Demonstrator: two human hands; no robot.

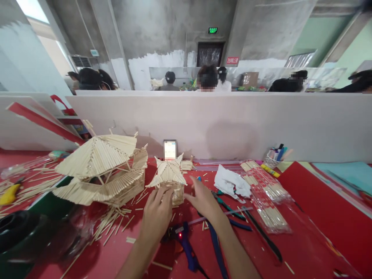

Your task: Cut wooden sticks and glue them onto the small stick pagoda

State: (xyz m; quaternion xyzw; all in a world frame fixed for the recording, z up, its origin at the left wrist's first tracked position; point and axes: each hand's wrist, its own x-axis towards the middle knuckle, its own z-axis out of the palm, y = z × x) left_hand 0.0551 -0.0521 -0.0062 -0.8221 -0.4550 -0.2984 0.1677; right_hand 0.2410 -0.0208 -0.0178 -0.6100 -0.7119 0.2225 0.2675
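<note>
A small pavilion model [168, 174] built from wooden sticks, with upturned roof corners, stands on the red tabletop in front of me. My left hand [159, 203] is at its front left, with bent fingers closed against the lower wall under the eaves; the thumb and fingertips are partly hidden. Just off the model's right side is my right hand [203, 199], thumb and fingers apart, with nothing in it. Below and between my forearms lies a blue glue gun [187, 248] with a red light lit and a clear glue stick in its back.
A larger stick pavilion [99, 170] stands at left among loose sticks. Pliers [216, 248], a black-handled tool [266, 236], crumpled white tissue [232, 182] and bagged sticks [269, 209] lie right. A lit phone [170, 149] leans on the white partition [232, 116]; people sit beyond.
</note>
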